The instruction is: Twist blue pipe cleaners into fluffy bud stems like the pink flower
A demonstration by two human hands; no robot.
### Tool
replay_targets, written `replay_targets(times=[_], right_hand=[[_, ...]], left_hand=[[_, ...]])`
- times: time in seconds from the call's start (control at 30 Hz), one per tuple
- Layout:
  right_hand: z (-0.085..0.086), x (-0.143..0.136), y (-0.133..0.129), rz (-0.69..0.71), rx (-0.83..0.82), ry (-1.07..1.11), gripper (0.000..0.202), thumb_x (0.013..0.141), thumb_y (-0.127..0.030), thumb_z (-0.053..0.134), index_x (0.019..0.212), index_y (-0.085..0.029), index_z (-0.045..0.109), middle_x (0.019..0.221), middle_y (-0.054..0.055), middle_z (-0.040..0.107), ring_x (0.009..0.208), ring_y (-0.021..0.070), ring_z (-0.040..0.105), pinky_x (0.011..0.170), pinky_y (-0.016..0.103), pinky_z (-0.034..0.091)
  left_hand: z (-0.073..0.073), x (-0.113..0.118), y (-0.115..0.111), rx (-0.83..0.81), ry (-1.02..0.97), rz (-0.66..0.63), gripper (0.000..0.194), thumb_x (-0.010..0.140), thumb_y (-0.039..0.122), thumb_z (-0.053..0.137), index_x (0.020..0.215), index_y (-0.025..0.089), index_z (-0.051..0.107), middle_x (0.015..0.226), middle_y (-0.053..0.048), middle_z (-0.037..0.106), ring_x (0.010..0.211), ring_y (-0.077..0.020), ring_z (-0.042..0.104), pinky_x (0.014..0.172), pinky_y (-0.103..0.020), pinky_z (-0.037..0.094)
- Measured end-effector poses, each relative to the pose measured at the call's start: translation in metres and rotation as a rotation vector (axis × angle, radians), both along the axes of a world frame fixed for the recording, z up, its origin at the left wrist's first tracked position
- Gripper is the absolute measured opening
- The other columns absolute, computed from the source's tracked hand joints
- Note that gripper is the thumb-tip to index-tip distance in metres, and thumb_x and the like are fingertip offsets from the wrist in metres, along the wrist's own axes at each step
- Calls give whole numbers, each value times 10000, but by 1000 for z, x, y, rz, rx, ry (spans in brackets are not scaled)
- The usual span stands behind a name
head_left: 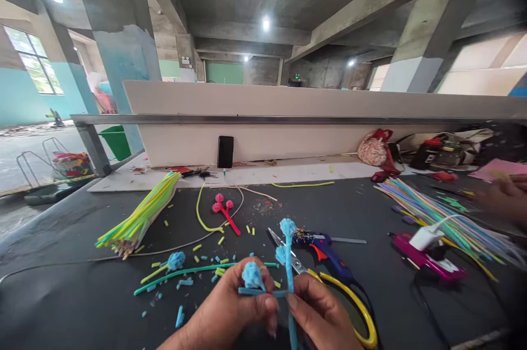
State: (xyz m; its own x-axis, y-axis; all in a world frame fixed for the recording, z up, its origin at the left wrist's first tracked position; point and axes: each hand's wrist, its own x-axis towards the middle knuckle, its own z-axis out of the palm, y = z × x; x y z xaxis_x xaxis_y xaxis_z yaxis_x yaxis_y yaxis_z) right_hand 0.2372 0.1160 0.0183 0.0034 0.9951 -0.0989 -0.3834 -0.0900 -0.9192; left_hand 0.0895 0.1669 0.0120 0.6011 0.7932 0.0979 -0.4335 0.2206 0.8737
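Observation:
My left hand (236, 298) pinches a small blue pipe-cleaner ball (252, 275) and a short blue piece under it. That piece reaches across to a blue pipe-cleaner stem (291, 273), gripped upright between the thumb and fingers of my right hand (319, 311). A fluffy blue ball (287, 227) tops the stem, and a second one (281, 255) sits on its left side. Behind my right hand lie scissors with yellow handles (358, 306), blades pointing up and left. A loose blue ball on a yellow-green stem (176, 260) rests left of my hands, beside a green pipe cleaner (185, 271).
A blue glue gun (331, 254) lies beyond the scissors. Pipe-cleaner bundles lie left (144, 212) and right (444, 221). A red three-ball sprig (227, 212), a phone (225, 152) and a purple power strip (428, 256) are on the table. Another person's hand (504, 196) is at far right.

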Motion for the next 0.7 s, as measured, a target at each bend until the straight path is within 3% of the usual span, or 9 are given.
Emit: replay_targets(times=[0.17, 0.33, 0.47, 0.57, 0.63, 0.7], right_hand=[[-1, 11, 4, -105, 13, 22, 298, 629, -383, 797, 654, -172, 588, 468, -75, 450, 420, 59, 391, 425, 177, 312], [8, 18, 7, -216, 5, 163, 293, 585, -335, 836, 684, -166, 617, 528, -52, 524, 442, 44, 410, 435, 155, 337], [11, 21, 10, -204, 38, 203, 261, 610, -320, 822, 701, -174, 625, 573, -35, 564, 455, 51, 431, 445, 163, 351], [8, 19, 12, -156, 33, 224, 234, 628, -309, 809, 717, -178, 637, 557, -46, 531, 461, 53, 418, 453, 168, 342], [6, 14, 12, -134, 33, 228, 224, 630, -307, 810, 710, -182, 643, 512, -68, 469, 451, 49, 376, 449, 164, 324], [4, 7, 11, -100, 22, 222, 225, 627, -316, 812, 712, -183, 653, 526, -66, 469, 470, 52, 370, 469, 165, 333]], left_hand=[[11, -14, 14, -105, 151, 147, 328, 643, 309, 765, 754, 168, 491, 515, 40, 563, 436, -97, 528, 457, -209, 423], [17, -28, 29, -120, 358, 298, 357, 700, 330, 693, 954, 174, 495, 543, 57, 528, 464, -100, 501, 493, -228, 439], [11, -26, 32, 209, 711, 602, 582, 626, 217, 699, 1173, 205, 503, 939, -22, 563, 430, -44, 419, 466, -239, 414], [7, -20, 24, 512, 789, 746, 470, 646, 135, 648, 1100, 245, 594, 1147, -56, 481, 515, -51, 448, 559, -259, 452], [7, -15, 15, 666, 703, 670, 315, 689, 143, 639, 989, 240, 646, 1098, -50, 511, 628, -95, 523, 612, -253, 468], [8, -10, 6, 756, 541, 499, 217, 719, 190, 660, 933, 226, 659, 993, -47, 568, 758, -145, 579, 666, -247, 485]])
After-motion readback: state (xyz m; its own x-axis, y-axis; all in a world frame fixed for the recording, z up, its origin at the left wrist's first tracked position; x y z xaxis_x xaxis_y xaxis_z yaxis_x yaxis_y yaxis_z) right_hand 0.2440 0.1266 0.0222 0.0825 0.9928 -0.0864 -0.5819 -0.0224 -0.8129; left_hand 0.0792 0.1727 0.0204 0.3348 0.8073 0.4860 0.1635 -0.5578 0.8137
